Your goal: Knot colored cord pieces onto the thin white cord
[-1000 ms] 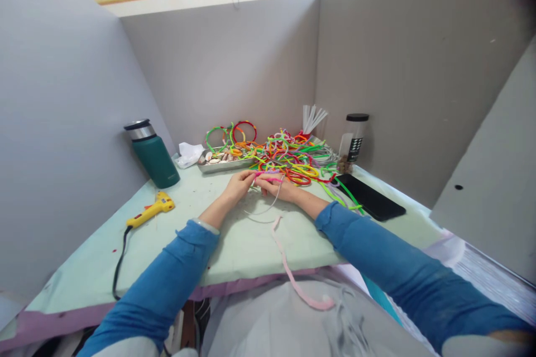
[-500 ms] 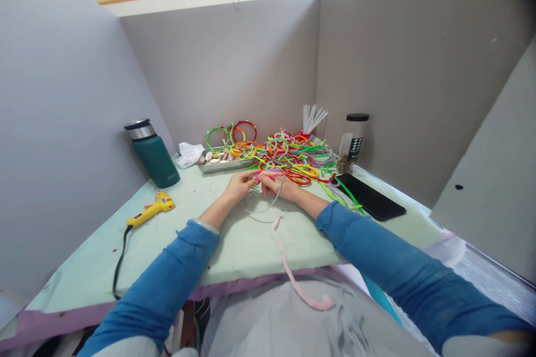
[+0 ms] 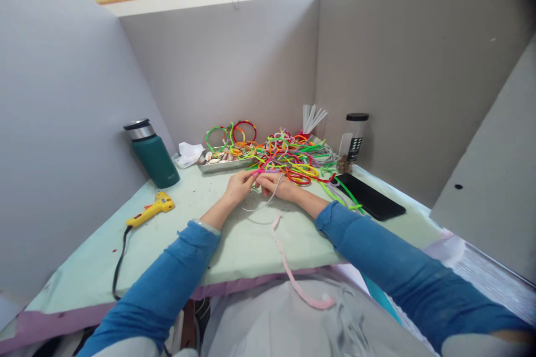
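Over the middle of the table, my left hand (image 3: 240, 186) is pinched on a pink fuzzy strip (image 3: 260, 170). Close beside it on the right, my right hand (image 3: 278, 186) has its fingers curled in on the same strip, which shows along the tops of the fingers with a bit of purple. A thin pale cord (image 3: 268, 202) loops down from my right hand to the table. Nearer me, a light pink strip (image 3: 286, 265) lies across the table edge and onto the grey apron.
Behind my hands lie tangled coloured strips (image 3: 288, 148) and a metal tray (image 3: 226, 166) of shells. On the left are a green bottle (image 3: 156, 159) and a yellow glue gun (image 3: 151, 212). A black phone (image 3: 371, 196) and clear jar (image 3: 352, 148) stand right.
The pink strip across my right fingers has shifted, with an end now pointing up and away. The cord loop has moved slightly left. Both hands stay nearly in place.
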{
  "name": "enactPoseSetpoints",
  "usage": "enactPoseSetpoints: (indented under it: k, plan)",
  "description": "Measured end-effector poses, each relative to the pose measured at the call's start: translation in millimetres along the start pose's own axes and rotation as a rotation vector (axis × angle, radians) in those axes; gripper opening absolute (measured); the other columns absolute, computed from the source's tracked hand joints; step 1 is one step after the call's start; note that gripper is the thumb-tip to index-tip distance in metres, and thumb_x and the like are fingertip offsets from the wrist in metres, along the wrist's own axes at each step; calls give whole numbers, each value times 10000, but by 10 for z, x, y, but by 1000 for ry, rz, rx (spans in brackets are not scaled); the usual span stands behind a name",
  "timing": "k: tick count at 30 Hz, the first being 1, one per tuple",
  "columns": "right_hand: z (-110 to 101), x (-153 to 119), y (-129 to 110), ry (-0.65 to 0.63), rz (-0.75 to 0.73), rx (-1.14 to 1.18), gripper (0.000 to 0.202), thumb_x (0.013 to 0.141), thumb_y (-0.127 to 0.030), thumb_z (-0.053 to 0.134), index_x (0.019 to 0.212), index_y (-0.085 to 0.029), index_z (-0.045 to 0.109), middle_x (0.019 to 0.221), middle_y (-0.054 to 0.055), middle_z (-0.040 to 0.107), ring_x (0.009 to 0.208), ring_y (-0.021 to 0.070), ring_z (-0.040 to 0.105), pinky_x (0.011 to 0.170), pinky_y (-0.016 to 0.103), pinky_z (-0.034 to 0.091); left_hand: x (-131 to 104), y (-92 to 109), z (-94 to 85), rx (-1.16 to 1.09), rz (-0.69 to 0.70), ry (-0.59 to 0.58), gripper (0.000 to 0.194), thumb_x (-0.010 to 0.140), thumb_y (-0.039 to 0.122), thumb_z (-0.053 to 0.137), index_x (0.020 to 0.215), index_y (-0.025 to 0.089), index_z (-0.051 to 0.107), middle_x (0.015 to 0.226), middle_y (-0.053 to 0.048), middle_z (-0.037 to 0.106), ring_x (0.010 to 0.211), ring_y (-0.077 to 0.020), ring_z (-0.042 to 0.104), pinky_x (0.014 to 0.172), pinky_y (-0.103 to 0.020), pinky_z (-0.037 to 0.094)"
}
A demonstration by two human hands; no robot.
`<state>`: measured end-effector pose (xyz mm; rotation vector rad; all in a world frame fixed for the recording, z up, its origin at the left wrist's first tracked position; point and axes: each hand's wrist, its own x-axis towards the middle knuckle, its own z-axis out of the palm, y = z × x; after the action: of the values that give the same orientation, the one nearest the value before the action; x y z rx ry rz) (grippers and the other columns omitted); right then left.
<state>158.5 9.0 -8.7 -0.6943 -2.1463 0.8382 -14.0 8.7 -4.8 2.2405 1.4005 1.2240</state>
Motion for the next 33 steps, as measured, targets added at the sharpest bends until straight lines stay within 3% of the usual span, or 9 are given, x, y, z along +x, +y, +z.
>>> enactPoseSetpoints:
  k: [5, 10, 17, 23, 33]
  plan:
    - [3, 14, 50, -29, 86, -45, 405, 858, -463, 388, 771, -136, 608, 560, -13, 547, 491, 77, 452, 509, 205, 352, 2, 51, 1, -194, -101, 17, 309, 775, 350, 525, 892, 125, 702, 738, -44, 675, 707, -142, 574, 663, -231, 437]
    - [5, 33, 67, 59, 117, -28, 387, 841, -443, 417, 726, -133, 618, 519, -13, 535, 467, 75, 442, 495, 207, 352, -28, 138, -7, -394, -198, -30, 371, 731, 456, 564, 777, 101, 662, 474, 34, 481, 457, -63, 391, 461, -187, 313]
    - [-3, 27, 40, 89, 74, 23, 388, 793, -479, 487, 685, -127, 610, 506, -19, 508, 473, 74, 452, 473, 193, 348, -50, 129, 1, -412, -245, -137, 367, 736, 482, 548, 645, 127, 541, 465, 63, 400, 358, -26, 276, 369, -186, 191]
    - [-9, 38, 74, 136, 83, -8, 497, 811, -535, 435, 630, -115, 629, 505, 1, 535, 483, 74, 470, 506, 193, 363, -51, 134, 6, -495, -233, -162, 265, 738, 400, 571, 800, 146, 529, 541, 62, 478, 349, -23, 298, 343, -173, 211]
    - [-5, 50, 106, 153, -18, -60, 413, 810, -472, 473, 606, -137, 605, 503, -4, 545, 525, 89, 488, 517, 193, 361, -71, 179, -11, -519, -250, -178, 234, 727, 360, 591, 752, 136, 530, 565, 46, 494, 355, -23, 317, 331, -171, 251]
